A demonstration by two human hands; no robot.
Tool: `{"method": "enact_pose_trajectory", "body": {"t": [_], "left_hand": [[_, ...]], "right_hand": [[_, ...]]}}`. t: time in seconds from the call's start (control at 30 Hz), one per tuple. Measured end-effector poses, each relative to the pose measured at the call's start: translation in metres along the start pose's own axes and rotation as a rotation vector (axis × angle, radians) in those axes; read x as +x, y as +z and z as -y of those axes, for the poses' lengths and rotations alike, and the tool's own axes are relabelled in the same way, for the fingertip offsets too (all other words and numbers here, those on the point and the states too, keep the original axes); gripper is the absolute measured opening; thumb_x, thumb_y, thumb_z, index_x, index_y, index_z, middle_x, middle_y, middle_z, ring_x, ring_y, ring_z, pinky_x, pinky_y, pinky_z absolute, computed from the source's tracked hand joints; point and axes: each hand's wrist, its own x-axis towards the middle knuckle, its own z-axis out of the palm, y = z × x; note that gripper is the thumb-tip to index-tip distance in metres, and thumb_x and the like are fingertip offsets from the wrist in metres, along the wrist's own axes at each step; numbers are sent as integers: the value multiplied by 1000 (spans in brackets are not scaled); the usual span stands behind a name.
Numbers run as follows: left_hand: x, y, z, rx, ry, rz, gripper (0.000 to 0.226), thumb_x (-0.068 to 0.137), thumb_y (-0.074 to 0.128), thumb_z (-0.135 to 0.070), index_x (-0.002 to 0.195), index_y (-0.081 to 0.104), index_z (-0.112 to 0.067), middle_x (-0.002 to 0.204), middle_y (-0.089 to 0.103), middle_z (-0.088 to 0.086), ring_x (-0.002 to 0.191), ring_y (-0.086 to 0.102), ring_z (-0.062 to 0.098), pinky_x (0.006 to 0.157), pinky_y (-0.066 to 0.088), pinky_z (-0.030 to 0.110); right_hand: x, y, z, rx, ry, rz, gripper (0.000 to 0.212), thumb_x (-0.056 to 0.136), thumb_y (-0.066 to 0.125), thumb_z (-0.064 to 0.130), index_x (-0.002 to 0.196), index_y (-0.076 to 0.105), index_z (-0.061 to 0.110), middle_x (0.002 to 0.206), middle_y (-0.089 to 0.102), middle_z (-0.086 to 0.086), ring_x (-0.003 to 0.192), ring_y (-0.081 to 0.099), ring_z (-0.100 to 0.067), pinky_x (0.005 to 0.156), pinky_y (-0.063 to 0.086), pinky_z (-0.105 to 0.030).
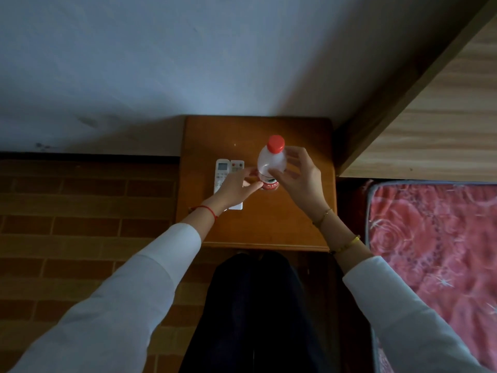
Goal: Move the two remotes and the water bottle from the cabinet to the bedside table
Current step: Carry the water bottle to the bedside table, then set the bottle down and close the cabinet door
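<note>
Against a pale grey wall stands a small orange-brown wooden bench (295, 216), with brick-patterned flooring (88, 216) to its left and a bed with a red rose-printed cover (435, 243) to its right, under a light wood-grain panel (443, 117). On the bench a clear plastic water bottle with a red cap and red label (270, 162) stands upright near the middle. Just beside it on the left lie two white remotes side by side: a white remote with a small display (222, 170) and a white remote with coloured buttons at its top (237, 166), both partly covered by the left hand (236, 188). That hand's grip is loose, its fingertips (256, 185) at the bottle's label; whether they press it I cannot tell. The right hand (298, 179) has an open grip, fingers spread around the bottle's right side, thumb near the body. White sleeves (150, 278) cover both forearms; a red string circles the left wrist and gold bracelets the right.
</note>
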Motion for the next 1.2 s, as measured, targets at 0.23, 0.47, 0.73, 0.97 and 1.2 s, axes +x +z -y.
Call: {"method": "enact_pose_trajectory", "body": {"t": [0.23, 0.47, 0.73, 0.97, 1.2], "left_hand": [[-4, 3, -2, -27, 40, -25, 36, 95, 54, -31, 128, 57, -16, 119, 67, 3, 106, 59, 14, 85, 39, 23], [-22, -11, -15, -14, -14, 3, 45, 98, 50, -28, 142, 44, -19, 138, 55, 7, 127, 49, 24, 97, 36, 29], [-74, -76, -51, 117, -65, -106, 44, 95, 54, -26, 138, 49, -16, 137, 56, 11, 118, 60, 28, 80, 51, 28], [-155, -149, -129, 248, 1, -309, 48, 93, 58, -22, 139, 48, -15, 137, 56, 7, 123, 55, 22, 99, 49, 38], [-232, -199, -184, 331, 37, -444, 45, 94, 56, -25, 138, 49, -16, 138, 55, 5, 128, 50, 22, 106, 44, 39]], "right_hand": [[-7, -4, 1, 27, 34, 10, 57, 75, 77, 28, 124, 47, 19, 129, 56, -2, 116, 55, -11, 84, 47, -13], [-19, -9, 10, -79, 61, 56, 60, 75, 77, 32, 126, 48, 18, 130, 57, -1, 115, 52, -8, 92, 45, -19], [-28, -53, 69, -317, 142, 83, 61, 84, 67, 20, 138, 40, 10, 141, 47, -11, 132, 42, -26, 106, 37, -33], [-32, -110, 177, -342, 12, 47, 50, 91, 57, 24, 137, 42, 11, 139, 48, -11, 131, 41, -27, 108, 37, -38], [-58, -149, 262, -350, -165, 70, 47, 92, 56, 23, 136, 44, 12, 141, 47, -9, 137, 34, -26, 112, 29, -39]]}}
